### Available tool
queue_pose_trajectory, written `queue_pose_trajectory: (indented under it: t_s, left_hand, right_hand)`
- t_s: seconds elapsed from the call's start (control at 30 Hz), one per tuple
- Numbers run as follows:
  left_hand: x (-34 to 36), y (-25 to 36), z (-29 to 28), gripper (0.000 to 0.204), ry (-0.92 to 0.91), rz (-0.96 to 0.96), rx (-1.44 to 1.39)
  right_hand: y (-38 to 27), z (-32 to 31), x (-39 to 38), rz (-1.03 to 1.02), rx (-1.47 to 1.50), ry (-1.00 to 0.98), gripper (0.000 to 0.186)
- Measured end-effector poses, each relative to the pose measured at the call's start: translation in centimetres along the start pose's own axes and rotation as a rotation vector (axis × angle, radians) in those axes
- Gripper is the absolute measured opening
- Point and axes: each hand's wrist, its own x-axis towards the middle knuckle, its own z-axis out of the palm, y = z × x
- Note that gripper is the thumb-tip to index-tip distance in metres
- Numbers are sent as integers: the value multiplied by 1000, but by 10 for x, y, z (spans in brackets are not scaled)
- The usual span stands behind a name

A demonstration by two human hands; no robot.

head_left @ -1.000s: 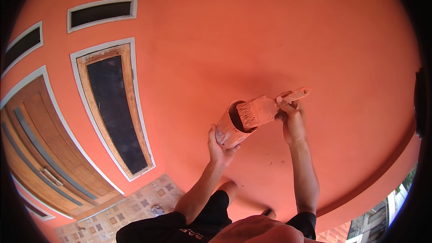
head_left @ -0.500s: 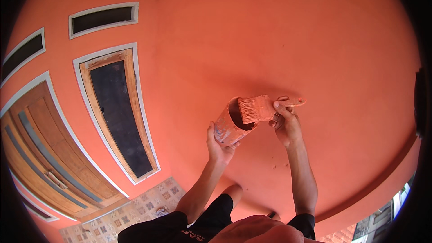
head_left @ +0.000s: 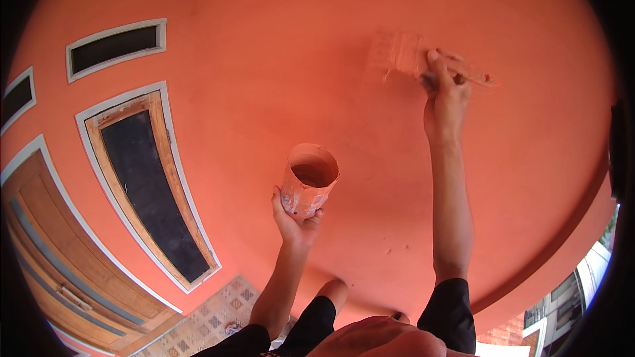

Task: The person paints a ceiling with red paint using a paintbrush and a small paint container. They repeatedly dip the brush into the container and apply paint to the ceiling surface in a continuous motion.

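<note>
With my left hand (head_left: 297, 223) I hold a paint can (head_left: 303, 197) from below, its open mouth tipped toward me. Orange paint coats its rim and inside, and darker paint shows within. My right hand (head_left: 446, 82), arm stretched upward, is closed around the handle of a wide paintbrush (head_left: 403, 53). The brush is covered in the same orange, and its bristles point left, at the surface of the orange wall (head_left: 370, 112). It is slightly blurred, so how firmly the bristles press cannot be made out.
On the left are a narrow wood-framed window (head_left: 152, 192), a small vent window (head_left: 118, 48) and a wooden door (head_left: 73, 244). Patterned floor tiles (head_left: 205, 317) lie below. A ledge (head_left: 562, 258) curves along the lower right, with buildings beyond.
My right hand has lifted the brush away from the can, up to the wall. The can has moved a little left and stands more upright. My view has shifted slightly right.
</note>
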Motion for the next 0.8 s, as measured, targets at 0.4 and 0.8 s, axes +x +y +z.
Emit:
queue_pose_trajectory:
  t_s: [0.4, 0.8]
  left_hand:
    - [15, 7, -1, 57, -78, -11, -34]
    - [32, 4, -15, 60, -4, -84, -118]
  right_hand:
    - [21, 110, 134, -441, -695, 27, 34]
    - [-140, -74, 126, -727, -1421, 492, 48]
